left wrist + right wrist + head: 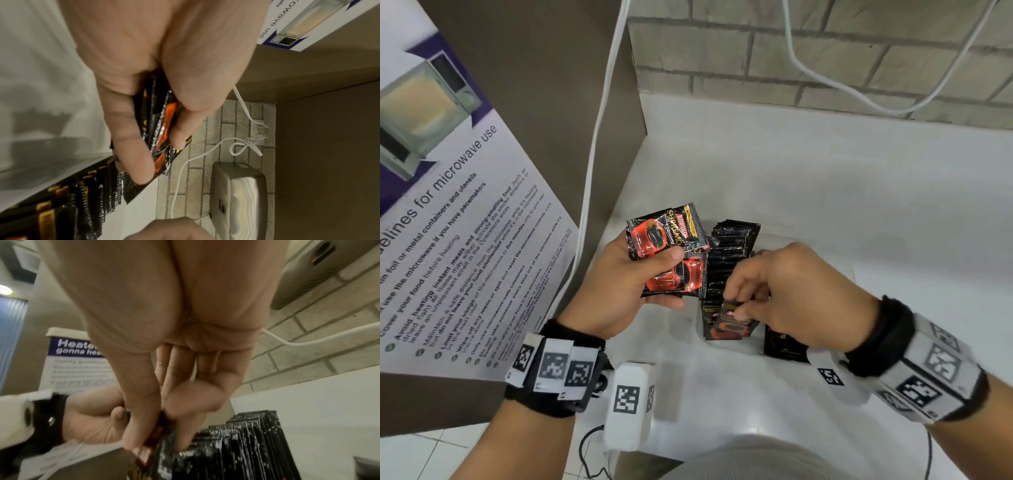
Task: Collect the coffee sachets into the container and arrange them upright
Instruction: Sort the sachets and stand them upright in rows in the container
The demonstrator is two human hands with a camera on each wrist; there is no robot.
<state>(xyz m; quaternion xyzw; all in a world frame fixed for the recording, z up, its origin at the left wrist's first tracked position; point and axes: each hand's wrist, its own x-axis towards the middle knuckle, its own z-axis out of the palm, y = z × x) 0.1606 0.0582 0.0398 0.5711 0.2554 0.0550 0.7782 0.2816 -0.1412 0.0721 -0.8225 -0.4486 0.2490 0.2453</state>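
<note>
Black-and-red coffee sachets [666, 250] fanned in left hand [616, 291] as supply; right hand [784, 294] pinches one sachet [729, 323], slotting it upright into container [729, 346] row.

The container [756, 353] is almost wholly hidden under the right hand [801, 294] and sachets [729, 253]. The poster [448, 240], left of the head frame, is cut off by the edge.

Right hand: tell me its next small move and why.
Probably push the pinched sachet down into the row of upright sachets and let go. The right hand pinches one sachet at the near end of that row, while the left hand holds a fanned bunch of sachets waiting to follow.
</note>
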